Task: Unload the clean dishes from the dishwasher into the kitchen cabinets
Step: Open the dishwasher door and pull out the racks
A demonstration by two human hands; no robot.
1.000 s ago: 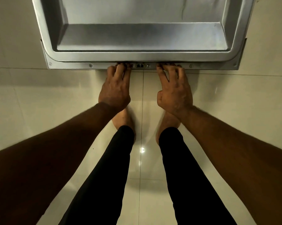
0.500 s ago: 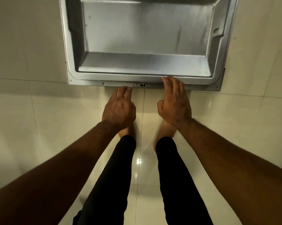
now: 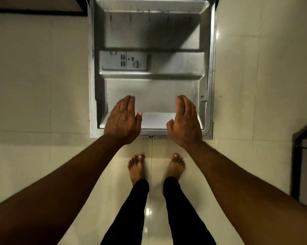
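View: head, looking down.
Dishwasher door [image 3: 156, 92]: lowered flat, steel inner face up, probably to give access to the racks.
Detergent dispenser [image 3: 124, 61]: set into the door's left half.
Left hand [image 3: 122, 119]: over the door's near edge; fingers [image 3: 128, 103] straight and together, thumb apart; empty.
Right hand [image 3: 184, 121]: mirrors it; contact with the door unclear.
Dishes: none visible.

Dim, warm light; floor glare; wide-angle edge distortion.
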